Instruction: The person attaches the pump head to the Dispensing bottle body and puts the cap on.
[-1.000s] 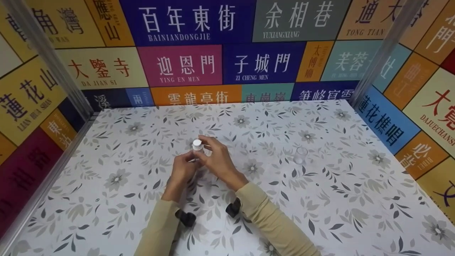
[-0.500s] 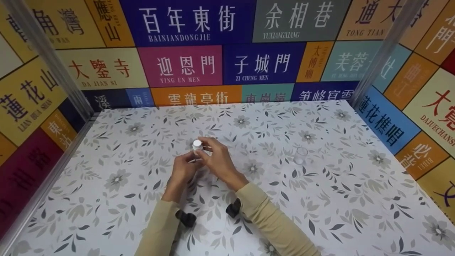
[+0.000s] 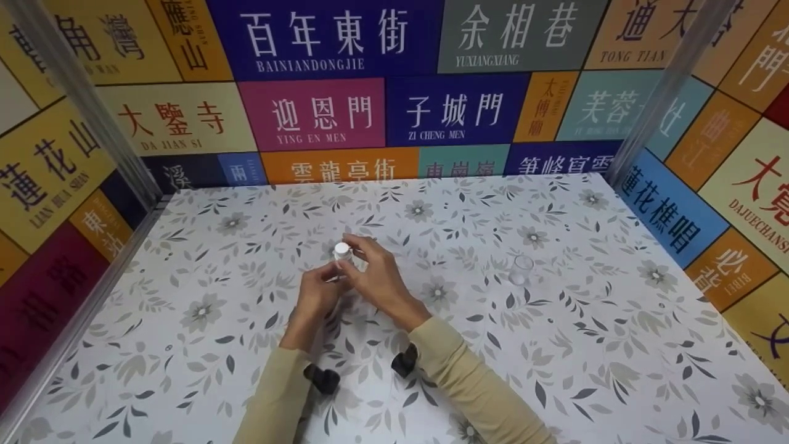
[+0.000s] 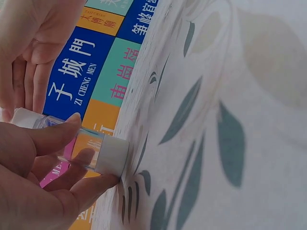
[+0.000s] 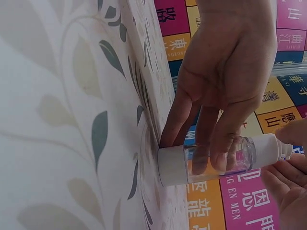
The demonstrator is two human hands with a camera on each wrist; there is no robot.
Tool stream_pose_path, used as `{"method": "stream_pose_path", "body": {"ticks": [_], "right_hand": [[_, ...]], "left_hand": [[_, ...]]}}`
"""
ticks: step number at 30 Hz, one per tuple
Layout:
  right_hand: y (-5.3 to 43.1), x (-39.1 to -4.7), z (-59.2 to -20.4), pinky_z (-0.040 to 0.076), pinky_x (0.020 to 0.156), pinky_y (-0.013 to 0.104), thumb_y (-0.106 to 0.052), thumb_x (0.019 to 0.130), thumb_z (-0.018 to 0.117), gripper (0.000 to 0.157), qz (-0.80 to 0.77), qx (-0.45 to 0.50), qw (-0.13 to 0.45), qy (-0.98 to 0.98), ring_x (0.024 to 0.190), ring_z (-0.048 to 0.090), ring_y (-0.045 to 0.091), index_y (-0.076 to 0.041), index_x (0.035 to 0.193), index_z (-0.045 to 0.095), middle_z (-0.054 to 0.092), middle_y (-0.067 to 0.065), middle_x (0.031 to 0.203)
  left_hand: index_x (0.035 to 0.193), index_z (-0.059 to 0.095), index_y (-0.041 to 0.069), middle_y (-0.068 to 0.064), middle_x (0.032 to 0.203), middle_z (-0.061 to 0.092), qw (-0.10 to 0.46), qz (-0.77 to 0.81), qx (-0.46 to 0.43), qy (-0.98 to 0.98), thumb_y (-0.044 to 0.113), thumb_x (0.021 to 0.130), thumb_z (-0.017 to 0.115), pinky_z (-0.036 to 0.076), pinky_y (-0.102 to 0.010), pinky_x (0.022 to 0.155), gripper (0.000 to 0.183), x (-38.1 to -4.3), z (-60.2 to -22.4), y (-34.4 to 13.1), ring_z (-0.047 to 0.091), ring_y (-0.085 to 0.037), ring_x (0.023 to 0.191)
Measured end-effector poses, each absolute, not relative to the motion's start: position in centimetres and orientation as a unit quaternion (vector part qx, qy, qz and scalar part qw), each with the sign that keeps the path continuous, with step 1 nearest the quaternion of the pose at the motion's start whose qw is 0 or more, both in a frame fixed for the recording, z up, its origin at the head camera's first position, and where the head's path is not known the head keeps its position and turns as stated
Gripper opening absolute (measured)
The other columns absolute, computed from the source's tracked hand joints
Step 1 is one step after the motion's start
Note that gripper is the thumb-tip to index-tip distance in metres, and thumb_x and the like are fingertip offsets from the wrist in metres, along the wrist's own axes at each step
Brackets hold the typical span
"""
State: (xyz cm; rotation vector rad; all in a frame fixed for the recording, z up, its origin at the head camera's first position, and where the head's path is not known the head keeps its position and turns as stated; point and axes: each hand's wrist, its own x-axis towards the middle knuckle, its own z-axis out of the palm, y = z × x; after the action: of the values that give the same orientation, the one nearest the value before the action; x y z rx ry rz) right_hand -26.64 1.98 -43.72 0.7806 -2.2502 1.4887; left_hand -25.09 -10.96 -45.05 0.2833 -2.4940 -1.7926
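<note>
We see a wall of multicoloured panels with Chinese lettering point(image 3: 311, 114) behind a white table printed with grey leaves and flowers point(image 3: 154, 345). Near the table's middle, the left hand point(image 3: 317, 290) grips the body of a clear, cylindrical plastic bottle with white ends point(image 3: 343, 251); the right hand point(image 3: 382, 277) curls thumb and fingers round its narrow white top point(image 5: 266, 149). The bottle's long axis runs upright or nearly so — top pointing up, broad white base point(image 4: 112, 155) down at the tabletop. A small, clear, round cup point(image 3: 521, 270) sits well apart, to the right. Compared with half a second ago, we notice almost no change — hands, bottle and cup keep their places.
</note>
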Motion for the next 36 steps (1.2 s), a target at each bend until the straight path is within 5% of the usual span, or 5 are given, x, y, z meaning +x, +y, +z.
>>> {"method": "stream_pose_path", "body": {"ticks": [36], "right_hand": [[2.06, -26.79, -43.85, 0.056, 0.097, 0.032, -0.006, 0.091, 0.07, 0.04, 0.521, 0.27, 0.156, -0.794, 0.114, 0.068, 0.031, 0.004, 0.129, 0.06, 0.066, 0.021, 0.124]], "left_hand": [[0.121, 0.071, -0.001, -0.027, 0.12, 0.07, 0.057, -0.58, 0.074, -0.809, 0.0, 0.083, 0.072, 0.055, -0.039, 0.09, 0.038, -25.07, -45.28, -10.87, 0.066, -0.037, 0.114]]}}
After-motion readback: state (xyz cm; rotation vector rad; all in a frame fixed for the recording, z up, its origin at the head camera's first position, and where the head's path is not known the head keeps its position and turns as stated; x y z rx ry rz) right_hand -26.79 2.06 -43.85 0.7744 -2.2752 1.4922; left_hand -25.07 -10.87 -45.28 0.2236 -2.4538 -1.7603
